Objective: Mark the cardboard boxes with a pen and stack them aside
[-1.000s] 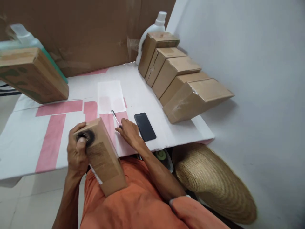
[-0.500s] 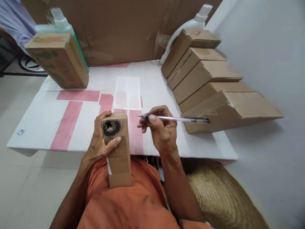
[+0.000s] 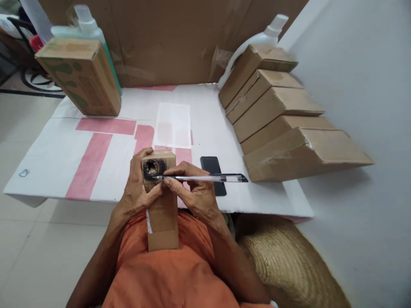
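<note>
My left hand is wrapped round a narrow cardboard box that stands on end in my lap, its top leaning at the table edge. Near the top of the box's face is a torn round hole with dark ink scribbled round it. A pen with a clear barrel is pinched in my right hand. Its tip touches the box or sits very close to it, just below the hole. On the table, partly behind my right hand, lies a black phone.
Several cardboard boxes lean in a row on the right, before a white bottle. At the left, another carton stands before a green bottle. A white paper lies mid-table. A woven straw item is below right.
My right hand has moved left and down, bringing the pen tip to the inked face of the box. The phone it covered is now visible. My left hand keeps its hold.
</note>
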Action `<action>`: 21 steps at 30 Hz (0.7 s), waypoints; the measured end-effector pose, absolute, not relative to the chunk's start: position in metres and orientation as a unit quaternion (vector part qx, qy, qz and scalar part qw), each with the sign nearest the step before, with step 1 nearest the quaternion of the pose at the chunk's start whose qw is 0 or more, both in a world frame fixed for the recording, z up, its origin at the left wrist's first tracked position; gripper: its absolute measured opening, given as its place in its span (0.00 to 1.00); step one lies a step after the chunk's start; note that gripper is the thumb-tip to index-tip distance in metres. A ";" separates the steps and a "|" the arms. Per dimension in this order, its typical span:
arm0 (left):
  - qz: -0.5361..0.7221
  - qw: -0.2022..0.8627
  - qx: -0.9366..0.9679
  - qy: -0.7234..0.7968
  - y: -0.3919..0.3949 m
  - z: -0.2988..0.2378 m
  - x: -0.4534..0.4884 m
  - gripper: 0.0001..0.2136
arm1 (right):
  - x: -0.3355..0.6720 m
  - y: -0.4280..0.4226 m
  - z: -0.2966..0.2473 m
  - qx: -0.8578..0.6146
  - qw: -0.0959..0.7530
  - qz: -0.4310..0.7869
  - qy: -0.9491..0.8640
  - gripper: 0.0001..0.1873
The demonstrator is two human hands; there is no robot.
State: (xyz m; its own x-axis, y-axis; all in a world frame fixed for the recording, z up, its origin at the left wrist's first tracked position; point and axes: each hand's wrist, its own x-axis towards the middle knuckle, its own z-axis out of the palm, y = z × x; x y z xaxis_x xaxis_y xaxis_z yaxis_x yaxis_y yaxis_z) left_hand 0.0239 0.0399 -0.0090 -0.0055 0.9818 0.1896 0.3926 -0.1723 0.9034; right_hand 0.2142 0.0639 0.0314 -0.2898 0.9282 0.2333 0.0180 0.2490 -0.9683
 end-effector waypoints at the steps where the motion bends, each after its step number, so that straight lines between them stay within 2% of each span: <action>1: 0.445 0.330 0.624 0.551 0.040 -0.010 0.024 0.39 | 0.215 0.064 0.031 -0.367 0.467 0.482 -0.644 0.03; 12: 0.440 0.306 0.642 0.548 0.039 -0.013 0.021 0.39 | 0.206 0.064 0.023 -0.405 0.557 0.460 -0.560 0.05; 17: 0.443 0.315 0.623 0.563 0.038 -0.014 0.018 0.41 | 0.214 0.096 0.027 -0.375 0.627 0.459 -0.504 0.09; 19: 0.445 0.313 0.612 0.573 0.037 -0.013 0.017 0.41 | 0.225 0.115 0.021 -0.418 0.601 0.441 -0.519 0.10; 21: 0.447 0.314 0.606 0.578 0.037 -0.013 0.015 0.42 | 0.237 0.128 0.010 -0.510 0.470 0.413 -0.590 0.08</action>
